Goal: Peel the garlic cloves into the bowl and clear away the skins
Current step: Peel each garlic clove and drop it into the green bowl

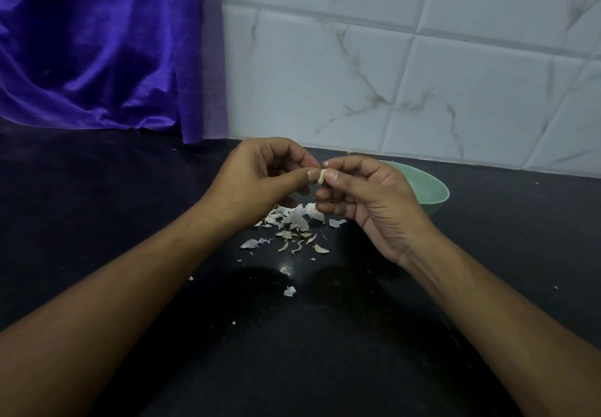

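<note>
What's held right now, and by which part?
One clove, pinched by both hands: left hand on its left side, right hand on its right.

A shiny purple velvety cloth [97, 45] is hung in folds at the back left, hem draped onto the glossy black stone countertop [97, 195]. The rest of the back is covered by a wall of white tiles with grey marble veining [422, 75], met directly by the counter's far edge.
</note>
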